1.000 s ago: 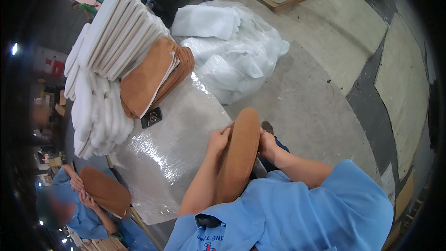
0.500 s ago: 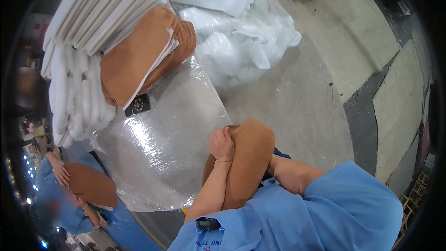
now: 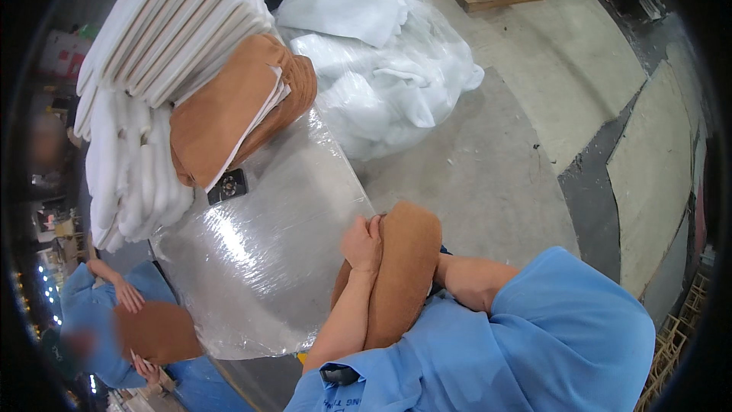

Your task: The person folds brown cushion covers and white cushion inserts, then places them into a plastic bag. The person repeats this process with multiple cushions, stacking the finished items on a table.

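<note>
A brown fabric-covered cushion stands tilted against my body at the table's near right corner. My left hand is closed on its far left edge, the fingers curled over the fabric and the thumb side up. My right forearm comes in from the right and passes behind the cushion; the right hand itself is hidden there. On the table, a stack of brown fabric covers with white undersides leans by the white pads. A small black phone-like object lies at the stack's near edge.
The table is wrapped in shiny clear plastic. White padded pieces are piled at its far left. Beyond it sits a clear bag of white wadding. At lower left, a co-worker holds another brown cushion. A wooden pallet stands far back.
The view has shifted slightly, so the table and piles sit lower. My left hand keeps its hold on the cushion. The co-worker's hands and cushion have shifted a little.
</note>
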`<act>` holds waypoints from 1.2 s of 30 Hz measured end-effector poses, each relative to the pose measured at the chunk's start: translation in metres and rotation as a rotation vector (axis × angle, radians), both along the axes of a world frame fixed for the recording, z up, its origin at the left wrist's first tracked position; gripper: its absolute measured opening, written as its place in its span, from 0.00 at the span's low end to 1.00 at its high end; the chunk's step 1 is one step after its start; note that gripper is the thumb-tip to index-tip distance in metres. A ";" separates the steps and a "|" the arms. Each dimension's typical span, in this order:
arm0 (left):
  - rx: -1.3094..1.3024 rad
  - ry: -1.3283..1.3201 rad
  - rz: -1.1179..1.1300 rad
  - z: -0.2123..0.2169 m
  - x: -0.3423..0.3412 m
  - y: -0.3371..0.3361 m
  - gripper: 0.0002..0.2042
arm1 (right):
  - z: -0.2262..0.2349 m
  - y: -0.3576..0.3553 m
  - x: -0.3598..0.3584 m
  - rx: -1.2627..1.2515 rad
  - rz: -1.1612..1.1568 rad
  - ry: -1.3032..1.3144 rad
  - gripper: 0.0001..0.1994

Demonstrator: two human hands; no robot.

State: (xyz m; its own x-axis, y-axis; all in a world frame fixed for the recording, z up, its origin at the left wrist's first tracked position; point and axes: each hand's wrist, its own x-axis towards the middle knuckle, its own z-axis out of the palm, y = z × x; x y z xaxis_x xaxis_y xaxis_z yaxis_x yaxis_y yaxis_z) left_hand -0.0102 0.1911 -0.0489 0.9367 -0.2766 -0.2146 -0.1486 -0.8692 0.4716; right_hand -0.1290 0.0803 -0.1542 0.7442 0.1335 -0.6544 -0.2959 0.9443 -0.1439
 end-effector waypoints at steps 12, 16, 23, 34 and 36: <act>-0.244 -0.152 -0.139 0.057 -0.016 0.112 0.21 | 0.058 -0.103 0.038 -0.475 0.526 0.016 0.42; -0.154 0.593 -0.208 0.145 -0.078 0.189 0.23 | 0.180 -0.146 0.101 -0.842 1.142 0.106 0.56; 0.033 0.548 -0.015 0.106 -0.170 0.217 0.29 | 0.189 -0.070 0.147 -1.198 1.927 -0.207 0.61; 0.010 0.615 0.202 0.069 -0.148 0.216 0.28 | 0.121 -0.047 0.180 -1.451 2.094 -0.232 0.50; -0.056 0.567 0.274 0.060 -0.147 0.221 0.27 | 0.122 -0.042 0.188 -1.354 2.101 -0.261 0.48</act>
State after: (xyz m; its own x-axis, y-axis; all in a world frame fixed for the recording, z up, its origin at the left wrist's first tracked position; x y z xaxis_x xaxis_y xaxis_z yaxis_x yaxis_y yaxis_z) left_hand -0.1573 0.4122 0.0110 0.7202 -0.0677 -0.6905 0.3627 -0.8117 0.4578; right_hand 0.0587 0.0382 -0.0324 0.3095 0.2312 -0.9223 -0.1588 -0.9438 -0.2899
